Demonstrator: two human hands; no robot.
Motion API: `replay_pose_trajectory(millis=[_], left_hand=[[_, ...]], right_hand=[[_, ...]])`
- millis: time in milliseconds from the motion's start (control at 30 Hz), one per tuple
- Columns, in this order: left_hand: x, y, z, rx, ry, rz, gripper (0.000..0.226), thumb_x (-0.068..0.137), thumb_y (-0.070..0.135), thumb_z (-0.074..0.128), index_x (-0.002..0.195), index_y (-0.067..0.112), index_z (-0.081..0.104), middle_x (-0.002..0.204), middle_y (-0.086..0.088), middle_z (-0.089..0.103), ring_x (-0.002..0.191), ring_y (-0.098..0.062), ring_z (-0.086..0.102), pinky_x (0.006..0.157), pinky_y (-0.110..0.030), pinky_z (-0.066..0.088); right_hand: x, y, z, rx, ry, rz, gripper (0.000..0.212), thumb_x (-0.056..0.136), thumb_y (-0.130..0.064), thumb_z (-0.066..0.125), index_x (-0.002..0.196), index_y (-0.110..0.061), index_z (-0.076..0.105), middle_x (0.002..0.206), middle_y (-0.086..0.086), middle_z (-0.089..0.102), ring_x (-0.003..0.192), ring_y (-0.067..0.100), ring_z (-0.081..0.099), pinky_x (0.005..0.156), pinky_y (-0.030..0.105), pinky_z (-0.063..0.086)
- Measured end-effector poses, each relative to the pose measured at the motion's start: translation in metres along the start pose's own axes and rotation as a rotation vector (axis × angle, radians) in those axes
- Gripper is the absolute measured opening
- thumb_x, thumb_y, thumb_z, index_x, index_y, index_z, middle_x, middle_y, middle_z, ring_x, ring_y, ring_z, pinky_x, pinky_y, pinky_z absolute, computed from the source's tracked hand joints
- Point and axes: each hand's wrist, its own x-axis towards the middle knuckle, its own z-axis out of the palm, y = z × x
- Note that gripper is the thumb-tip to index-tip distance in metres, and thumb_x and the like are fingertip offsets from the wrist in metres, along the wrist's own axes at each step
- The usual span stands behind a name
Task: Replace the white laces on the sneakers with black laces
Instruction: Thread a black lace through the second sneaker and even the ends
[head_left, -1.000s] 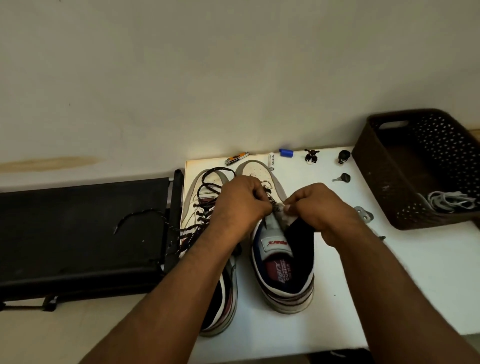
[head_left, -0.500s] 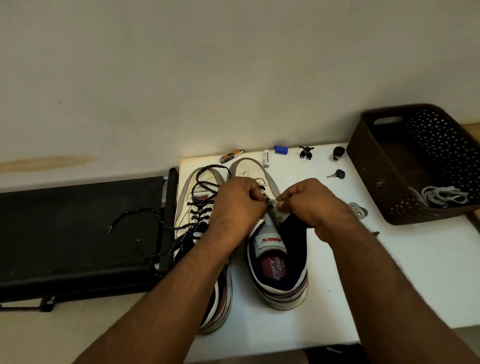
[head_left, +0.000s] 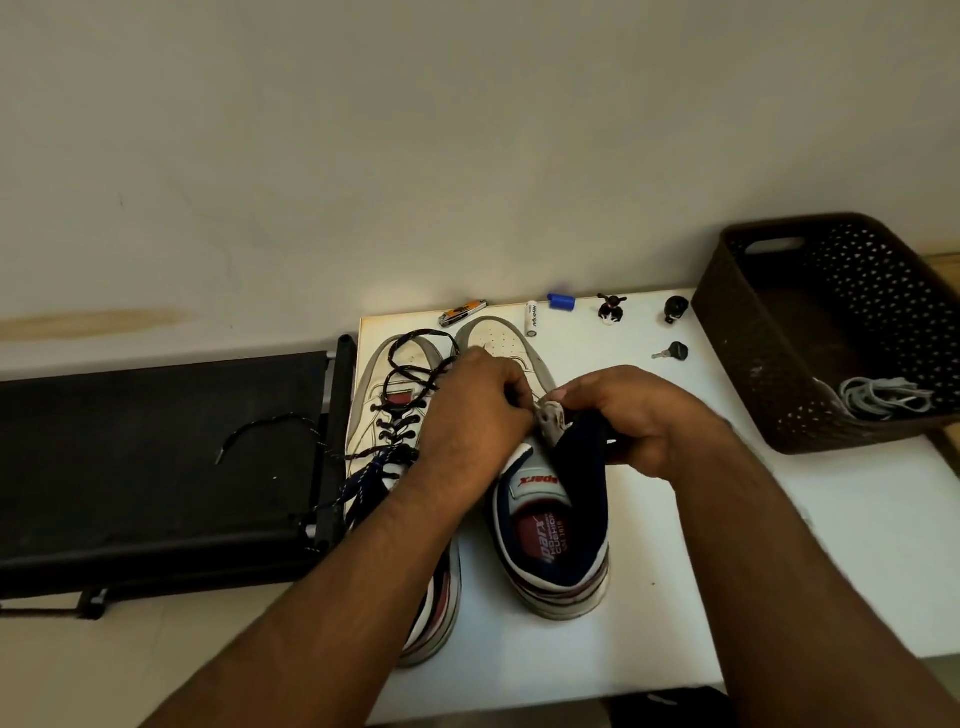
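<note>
My right hand (head_left: 641, 418) now pulled slightly off the tongue, its fingers curled on the right sneaker (head_left: 553, 512) collar, my left hand (head_left: 475, 410) fingers still pinched at the eyelets, black-laced left sneaker (head_left: 387, 415) beside it on the desk (head_left: 831, 519).

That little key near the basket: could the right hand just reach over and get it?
Probably yes. The key lies alone on bare table, just beyond the right hand, with nothing between. But that hand is busy at the shoe and must let go first.
</note>
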Motion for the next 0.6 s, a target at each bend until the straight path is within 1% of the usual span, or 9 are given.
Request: replay_pose_trajectory(millis=[67, 200, 300, 367, 433, 500, 533, 567, 600], left_hand=[[0.000, -0.001, -0.002, 0.017, -0.004, 0.021, 0.019, 0.069, 0.010, 0.078, 0.075, 0.024, 0.067, 0.098, 0.005, 0.056, 0.079, -0.005, 0.055, 0.061, -0.011, 0.037], [0.003, -0.001, -0.003, 0.028, -0.070, 0.051, 0.038, 0.072, 0.010, 0.077, 0.105, 0.027, 0.073, 0.113, 0.001, 0.055, 0.092, -0.010, 0.059, 0.075, -0.015, 0.043], [0.004, 0.000, -0.007, 0.049, -0.080, 0.036, 0.026, 0.073, 0.014, 0.078, 0.095, 0.027, 0.077, 0.112, 0.000, 0.056, 0.086, -0.008, 0.056, 0.064, -0.007, 0.035], [0.003, -0.001, -0.009, 0.061, -0.071, 0.029, 0.023, 0.075, 0.018, 0.079, 0.096, 0.027, 0.076, 0.111, 0.002, 0.050, 0.085, -0.005, 0.049, 0.064, -0.007, 0.031], [0.001, -0.001, -0.009, 0.071, -0.071, 0.040, 0.023, 0.075, 0.021, 0.079, 0.097, 0.027, 0.076, 0.114, 0.001, 0.049, 0.088, -0.005, 0.047, 0.071, -0.013, 0.034], [0.001, 0.001, -0.009, 0.063, -0.075, 0.037, 0.023, 0.075, 0.020, 0.079, 0.097, 0.027, 0.076, 0.116, 0.001, 0.050, 0.090, -0.005, 0.048, 0.073, -0.014, 0.035], [0.001, 0.001, -0.010, 0.061, -0.073, 0.036, 0.023, 0.075, 0.019, 0.079, 0.096, 0.027, 0.076, 0.116, 0.001, 0.050, 0.090, -0.005, 0.048, 0.072, -0.015, 0.035], [0.002, 0.001, -0.009, 0.068, -0.072, 0.038, 0.022, 0.075, 0.018, 0.078, 0.096, 0.027, 0.076, 0.116, 0.001, 0.050, 0.089, -0.006, 0.048, 0.072, -0.015, 0.035], [0.002, 0.001, -0.009, 0.081, -0.070, 0.043, 0.022, 0.076, 0.018, 0.078, 0.096, 0.027, 0.076, 0.116, 0.002, 0.049, 0.088, -0.006, 0.048, 0.072, -0.016, 0.036]], right_hand=[[-0.001, -0.002, 0.003, -0.067, 0.011, -0.015, 0.013, 0.087, 0.000, 0.060, 0.084, -0.009, 0.070, 0.083, 0.010, 0.067, 0.073, 0.018, 0.061, 0.054, 0.027, 0.051], [-0.002, -0.005, 0.011, -0.162, 0.021, -0.049, 0.009, 0.085, 0.000, 0.064, 0.087, -0.007, 0.069, 0.083, 0.010, 0.066, 0.070, 0.016, 0.061, 0.049, 0.023, 0.046], [-0.003, -0.006, 0.011, -0.104, 0.065, -0.069, 0.010, 0.089, -0.001, 0.058, 0.090, -0.007, 0.065, 0.085, 0.010, 0.064, 0.070, 0.016, 0.059, 0.051, 0.025, 0.045], [0.000, -0.010, 0.000, 0.138, 0.135, -0.134, 0.015, 0.094, -0.003, 0.049, 0.088, -0.011, 0.061, 0.084, 0.008, 0.059, 0.071, 0.019, 0.058, 0.054, 0.026, 0.045], [0.001, -0.015, -0.016, 0.612, 0.163, -0.237, 0.020, 0.098, -0.008, 0.042, 0.083, -0.014, 0.053, 0.077, 0.007, 0.058, 0.068, 0.021, 0.058, 0.059, 0.028, 0.045], [0.001, -0.017, -0.033, 1.060, 0.119, -0.346, 0.019, 0.101, -0.015, 0.040, 0.084, -0.016, 0.049, 0.064, 0.001, 0.059, 0.056, 0.014, 0.059, 0.056, 0.026, 0.049], [0.000, -0.017, -0.037, 1.148, 0.074, -0.391, 0.019, 0.100, -0.016, 0.041, 0.083, -0.018, 0.048, 0.058, -0.003, 0.055, 0.046, 0.010, 0.052, 0.049, 0.021, 0.046], [0.000, -0.016, -0.038, 1.088, 0.051, -0.411, 0.017, 0.098, -0.015, 0.043, 0.082, -0.018, 0.048, 0.055, -0.004, 0.049, 0.041, 0.007, 0.042, 0.042, 0.017, 0.038], [0.002, -0.013, -0.035, 0.852, 0.071, -0.415, 0.015, 0.096, -0.012, 0.047, 0.083, -0.018, 0.050, 0.055, -0.003, 0.046, 0.040, 0.007, 0.035, 0.038, 0.016, 0.030]])
